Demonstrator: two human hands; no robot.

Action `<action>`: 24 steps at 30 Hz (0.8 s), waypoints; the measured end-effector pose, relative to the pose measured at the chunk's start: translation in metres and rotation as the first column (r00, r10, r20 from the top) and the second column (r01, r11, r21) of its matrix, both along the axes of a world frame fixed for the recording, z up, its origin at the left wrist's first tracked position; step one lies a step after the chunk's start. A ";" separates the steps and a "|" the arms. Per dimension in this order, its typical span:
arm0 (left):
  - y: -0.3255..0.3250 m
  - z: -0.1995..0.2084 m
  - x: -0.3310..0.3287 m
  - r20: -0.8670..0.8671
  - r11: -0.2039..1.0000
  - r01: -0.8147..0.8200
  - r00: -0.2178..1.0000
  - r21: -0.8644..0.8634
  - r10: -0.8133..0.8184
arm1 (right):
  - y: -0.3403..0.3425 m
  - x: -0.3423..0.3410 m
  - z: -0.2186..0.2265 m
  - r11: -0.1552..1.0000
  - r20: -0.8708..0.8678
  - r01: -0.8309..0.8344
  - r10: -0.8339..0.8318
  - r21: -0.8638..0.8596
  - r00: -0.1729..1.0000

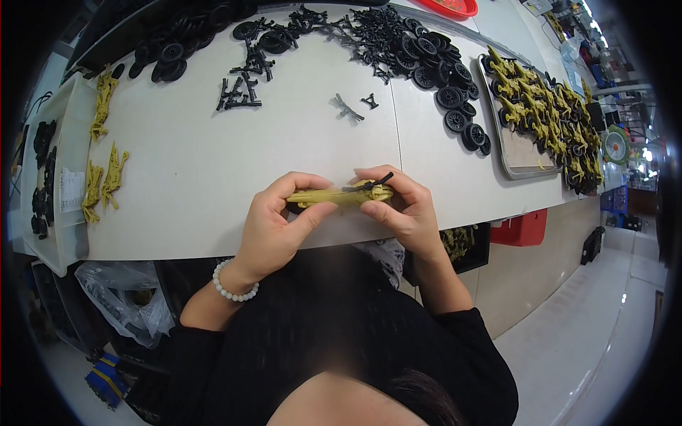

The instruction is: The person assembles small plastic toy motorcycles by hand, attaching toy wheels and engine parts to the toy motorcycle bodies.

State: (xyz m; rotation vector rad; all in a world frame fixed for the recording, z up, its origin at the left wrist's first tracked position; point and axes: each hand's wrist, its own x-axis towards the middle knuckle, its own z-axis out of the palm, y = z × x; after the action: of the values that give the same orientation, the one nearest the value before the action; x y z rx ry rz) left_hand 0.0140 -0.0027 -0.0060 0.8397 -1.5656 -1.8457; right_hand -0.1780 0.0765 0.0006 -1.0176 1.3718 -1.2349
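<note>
Over the table's near edge I hold a yellow plastic toy motorcycle body (pixel 320 196) in both hands. My left hand (pixel 278 219) is closed round its left end, thumb in front and fingers behind. At the other end, my right hand (pixel 403 211) grips it between thumb and fingers, close to a black handlebar part (pixel 369 182) that sticks up at a slant. Something dark shows under the left end, mostly hidden by my fingers. Beyond my hands lie two loose black parts, a long handlebar-like piece (pixel 347 108) and a small forked piece (pixel 370 101).
Several yellow bodies (pixel 114 176) lie at the left beside a white bin (pixel 71 241) of black parts. Black wheels (pixel 450 98) and small black parts (pixel 245 92) spread across the back. At the right, a metal tray (pixel 506 167) carries yellow toys with black wheels. A red bin (pixel 522 228) sits below.
</note>
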 end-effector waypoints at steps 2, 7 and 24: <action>0.000 0.000 -0.001 -0.001 1.000 -0.006 1.000 -0.012 0.006 | 0.000 -0.002 0.000 0.999 -0.056 -0.045 0.044 -0.011 0.997; 0.004 0.001 0.000 0.033 0.998 0.009 0.999 -0.054 -0.007 | 0.004 -0.001 -0.005 0.994 -0.239 -0.032 0.006 -0.107 0.971; -0.003 0.005 0.002 -0.009 0.966 0.052 0.999 0.254 -0.052 | -0.011 0.001 0.011 0.996 0.261 -0.055 0.036 0.067 0.965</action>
State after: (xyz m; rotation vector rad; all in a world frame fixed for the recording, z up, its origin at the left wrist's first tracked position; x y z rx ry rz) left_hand 0.0164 -0.0059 -0.0010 0.9144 -1.3789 -2.1155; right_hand -0.1767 0.0656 0.0114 -0.7993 1.1747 -1.2269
